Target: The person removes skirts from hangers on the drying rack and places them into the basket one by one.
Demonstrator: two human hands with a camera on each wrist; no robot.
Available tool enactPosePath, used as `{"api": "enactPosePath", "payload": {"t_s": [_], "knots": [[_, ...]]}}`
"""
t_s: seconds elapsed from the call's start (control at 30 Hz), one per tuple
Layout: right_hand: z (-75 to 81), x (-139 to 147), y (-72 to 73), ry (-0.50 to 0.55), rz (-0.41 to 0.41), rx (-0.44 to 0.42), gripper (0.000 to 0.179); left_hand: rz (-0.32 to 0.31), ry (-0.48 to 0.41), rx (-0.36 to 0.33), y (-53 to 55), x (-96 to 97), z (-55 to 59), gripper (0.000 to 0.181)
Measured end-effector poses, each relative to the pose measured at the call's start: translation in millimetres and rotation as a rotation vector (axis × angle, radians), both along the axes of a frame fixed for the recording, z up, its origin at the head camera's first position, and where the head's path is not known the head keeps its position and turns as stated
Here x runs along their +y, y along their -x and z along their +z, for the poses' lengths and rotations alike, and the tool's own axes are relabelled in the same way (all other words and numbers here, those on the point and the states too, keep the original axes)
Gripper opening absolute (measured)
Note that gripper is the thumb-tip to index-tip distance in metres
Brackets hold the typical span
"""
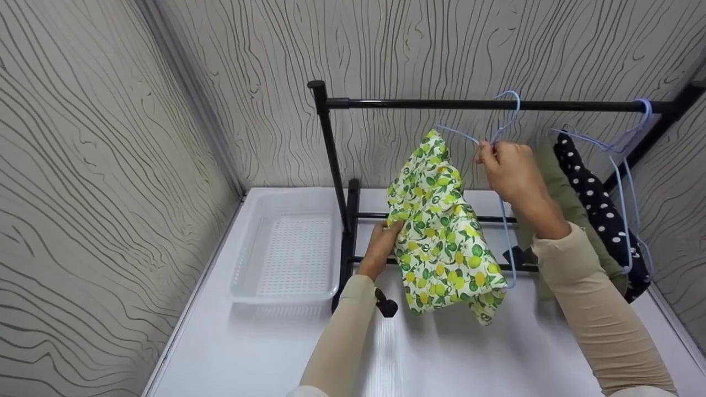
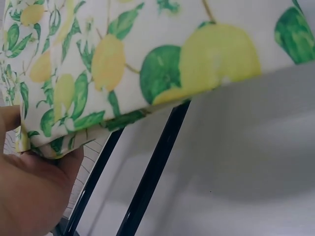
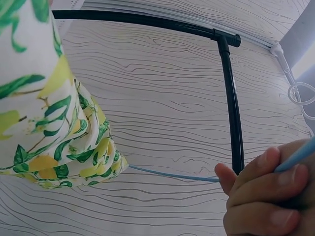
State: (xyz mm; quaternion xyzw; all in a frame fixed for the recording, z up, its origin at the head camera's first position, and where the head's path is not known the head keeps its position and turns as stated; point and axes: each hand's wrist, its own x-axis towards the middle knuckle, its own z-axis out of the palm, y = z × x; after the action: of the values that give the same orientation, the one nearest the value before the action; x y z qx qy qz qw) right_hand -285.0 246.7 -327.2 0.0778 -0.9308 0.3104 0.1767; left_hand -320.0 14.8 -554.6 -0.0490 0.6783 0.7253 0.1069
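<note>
A white cloth (image 1: 441, 237) printed with lemons and green leaves hangs from one arm of a light-blue wire hanger (image 1: 507, 242). The hanger's hook loops over the black rail. My right hand (image 1: 513, 171) grips the hanger just below its neck; in the right wrist view the curled fingers (image 3: 266, 196) hold the blue wire. Lower down, my left hand (image 1: 380, 248) pinches the cloth's left edge between thumb and fingers, as the left wrist view of the hand (image 2: 37, 189) also shows. Part of the hanger is hidden behind the cloth.
A black garment rack (image 1: 397, 103) stands on the white table (image 1: 265, 353). On its right, another blue hanger (image 1: 644, 116) hangs beside an olive cloth (image 1: 568, 204) and a black polka-dot cloth (image 1: 598, 207). A white plastic basket (image 1: 251, 248) sits left of the rack.
</note>
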Motion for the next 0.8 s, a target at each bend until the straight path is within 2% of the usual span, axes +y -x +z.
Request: {"api": "enactPosePath", "payload": {"t_s": [0.2,0.3,0.47,0.6,0.8], "knots": [[-3.0,1,1.5,0.013,0.007,0.032,0.056,-0.005,-0.002,0.044,4.2,-1.5,5.0,0.049],[-4.4,2,1.4,0.010,-0.004,0.009,0.056,-0.016,-0.023,0.051,5.5,-2.6,6.4,0.045],[-6.1,3,-0.2,0.002,-0.029,-0.020,0.049,-0.078,-0.102,0.032,5.8,-7.4,8.1,0.042],[-7.9,4,1.0,0.007,-0.020,0.020,0.050,-0.128,-0.127,0.012,5.4,-11.9,9.0,0.038],[-10.1,5,0.8,-0.026,-0.033,0.036,0.050,-0.097,-0.096,0.022,5.5,-18.5,11.3,0.041]]}}
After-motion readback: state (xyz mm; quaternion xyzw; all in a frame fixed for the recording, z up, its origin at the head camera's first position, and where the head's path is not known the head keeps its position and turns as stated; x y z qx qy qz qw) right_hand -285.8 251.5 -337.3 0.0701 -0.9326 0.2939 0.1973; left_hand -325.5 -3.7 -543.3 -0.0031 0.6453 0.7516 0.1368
